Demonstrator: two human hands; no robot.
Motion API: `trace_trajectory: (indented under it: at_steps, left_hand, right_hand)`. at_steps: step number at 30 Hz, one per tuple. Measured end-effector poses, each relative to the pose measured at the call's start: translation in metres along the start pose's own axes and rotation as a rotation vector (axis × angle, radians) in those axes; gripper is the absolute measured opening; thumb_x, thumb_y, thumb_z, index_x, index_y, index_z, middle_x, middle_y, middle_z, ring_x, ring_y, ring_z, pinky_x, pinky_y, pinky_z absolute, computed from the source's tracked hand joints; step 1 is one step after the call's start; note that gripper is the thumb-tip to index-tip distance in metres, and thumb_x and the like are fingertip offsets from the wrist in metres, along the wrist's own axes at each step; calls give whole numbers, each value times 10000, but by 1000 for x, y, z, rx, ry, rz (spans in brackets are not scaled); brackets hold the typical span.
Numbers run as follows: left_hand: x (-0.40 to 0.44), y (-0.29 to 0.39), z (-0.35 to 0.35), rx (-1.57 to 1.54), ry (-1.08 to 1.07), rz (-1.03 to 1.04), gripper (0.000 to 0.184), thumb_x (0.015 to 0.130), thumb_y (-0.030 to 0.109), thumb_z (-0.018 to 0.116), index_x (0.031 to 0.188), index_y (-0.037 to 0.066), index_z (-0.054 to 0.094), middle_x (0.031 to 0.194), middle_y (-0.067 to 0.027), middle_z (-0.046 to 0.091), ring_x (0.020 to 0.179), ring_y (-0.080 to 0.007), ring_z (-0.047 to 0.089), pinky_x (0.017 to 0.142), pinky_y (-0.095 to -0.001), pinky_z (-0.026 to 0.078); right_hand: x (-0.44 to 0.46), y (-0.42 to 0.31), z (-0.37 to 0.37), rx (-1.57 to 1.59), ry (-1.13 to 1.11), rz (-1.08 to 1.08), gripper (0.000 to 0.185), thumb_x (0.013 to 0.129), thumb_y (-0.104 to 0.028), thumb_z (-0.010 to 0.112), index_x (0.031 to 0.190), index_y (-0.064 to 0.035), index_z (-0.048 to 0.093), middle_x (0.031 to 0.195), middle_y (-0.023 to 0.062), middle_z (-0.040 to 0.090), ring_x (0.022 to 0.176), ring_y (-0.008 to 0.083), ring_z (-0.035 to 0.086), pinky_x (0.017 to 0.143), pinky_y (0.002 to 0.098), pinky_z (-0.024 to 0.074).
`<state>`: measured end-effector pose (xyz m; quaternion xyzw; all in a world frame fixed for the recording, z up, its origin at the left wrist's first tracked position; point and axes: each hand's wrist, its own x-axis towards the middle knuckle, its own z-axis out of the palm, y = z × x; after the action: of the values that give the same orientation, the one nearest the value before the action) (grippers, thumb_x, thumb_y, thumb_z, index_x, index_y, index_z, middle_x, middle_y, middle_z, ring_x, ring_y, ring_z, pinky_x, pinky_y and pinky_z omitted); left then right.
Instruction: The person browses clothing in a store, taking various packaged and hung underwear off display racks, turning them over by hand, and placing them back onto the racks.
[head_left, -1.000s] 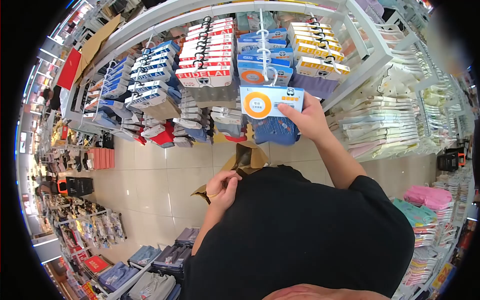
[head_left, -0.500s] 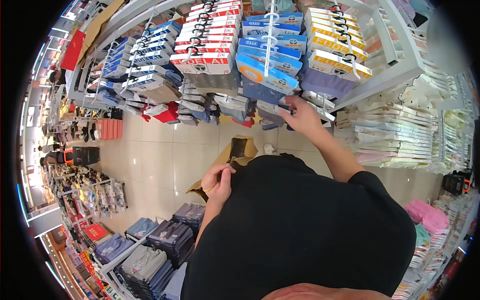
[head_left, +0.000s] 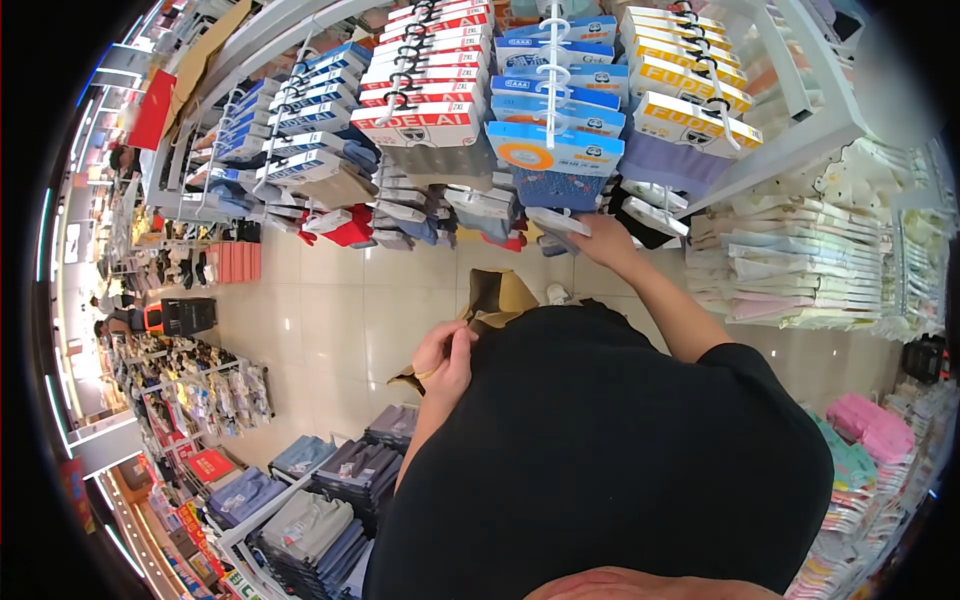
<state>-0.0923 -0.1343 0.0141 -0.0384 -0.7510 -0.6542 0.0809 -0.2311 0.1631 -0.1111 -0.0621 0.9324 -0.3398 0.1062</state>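
1. at the far middle of the white rack (head_left: 828,75), the foremost blue-carded pack (head_left: 577,155) hangs below the hook (head_left: 551,110), its card now almost level; half a second ago it slanted down to the right, and a second ago it was in the right hand (head_left: 606,242).
2. just below that, the right hand has moved to a white-carded pack (head_left: 553,221) in the lower row and touches its right end. thumb and fingers look partly closed there, though i cannot tell whether they pinch it.
3. that change suggests the blue-carded pack is back on display and the work has shifted to the lower row.
4. nearer and to the left, the left hand (head_left: 446,355) has its fingers curled in, much as before, beside the brown bag (head_left: 512,292); whether it grips the bag cannot be told.
5. left of the blue-carded pack hang red-carded packs (head_left: 418,122), and right of it yellow-carded packs (head_left: 690,118), neither touched by the hands.
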Motion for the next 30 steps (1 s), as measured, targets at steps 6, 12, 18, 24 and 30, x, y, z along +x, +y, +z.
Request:
trace_trajectory:
  at_steps: [6, 12, 18, 24, 30]
  left_hand:
    - [2, -4, -3, -15, 131, -50, 282, 885, -42, 604, 1154, -19, 521, 923, -72, 636, 700, -76, 576, 619, -182, 451]
    - [14, 22, 4, 65, 39, -119, 709, 794, -74, 681, 1391, 32, 313, 1269, -111, 510, 776, -127, 635, 632, -205, 495]
    - [22, 0, -6, 351, 47, 362, 539, 743, -33, 717, 1237, 26, 509, 1251, -217, 537, 987, -289, 630, 797, -325, 517]
    - [18, 4, -3, 263, 21, 387, 269, 694, -32, 735, 943, 15, 644, 1067, -194, 647, 921, -289, 644, 778, -319, 506]
    - [15, -5, 1, 239, 10, 297, 325, 735, -14, 751, 1022, 4, 599, 925, -127, 648, 825, -229, 642, 730, -303, 505]
  right_hand:
    - [-30, -33, -48, 84, -250, -56, 300, 785, -328, 668, 932, -68, 690, 879, 182, 658, 833, 363, 631, 739, 436, 498]
    - [-48, -122, -85, 417, -131, -580, 219, 713, -157, 767, 908, -73, 713, 984, 75, 632, 946, 279, 588, 824, 376, 461]
    - [-46, -180, -79, 468, -157, -1057, 281, 729, -96, 765, 1000, -152, 716, 1163, 79, 606, 1135, 310, 542, 963, 439, 401]
    - [-54, -156, -57, 462, -139, -771, 542, 709, -97, 775, 1220, -79, 594, 1258, 121, 578, 1208, 304, 519, 986, 414, 426]
    - [-59, -146, -57, 552, -149, -691, 555, 733, -145, 788, 1246, -93, 585, 1206, 123, 620, 1103, 303, 600, 914, 378, 483]
